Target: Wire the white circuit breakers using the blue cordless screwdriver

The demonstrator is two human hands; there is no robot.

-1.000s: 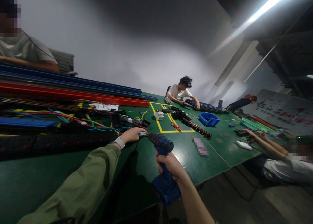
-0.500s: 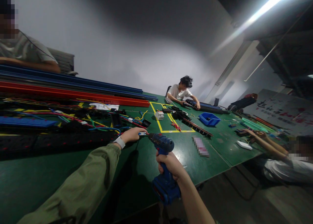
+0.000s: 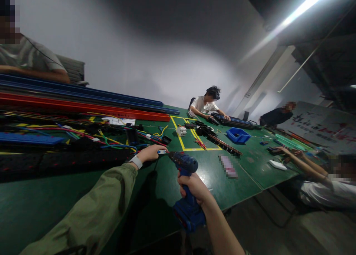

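Note:
My right hand [image 3: 193, 188] is closed around the grip of a blue cordless drill [image 3: 185, 164], which points left. Its chuck end meets a small blue-and-white part [image 3: 161, 151] pinched in my left hand [image 3: 150, 154]; whether the bit sits inside the part I cannot make out. Both hands are above the green table [image 3: 155, 206]. Behind my left hand lie a long black strip [image 3: 69, 163] with red dots and a heap of coloured wires [image 3: 111, 143].
Red [image 3: 111, 108] and blue rails lie along the back left. A white block [image 3: 181, 131], red wires [image 3: 200, 144], a blue bin [image 3: 237, 135] and a blurred-out flat object [image 3: 228, 167] are ahead. Co-workers sit left, opposite and right; another person stands far right.
My hands, the drill and the held part stay in place. Across the table, the co-worker's hands have shifted slightly. The person at the far right has risen a little from a bent posture.

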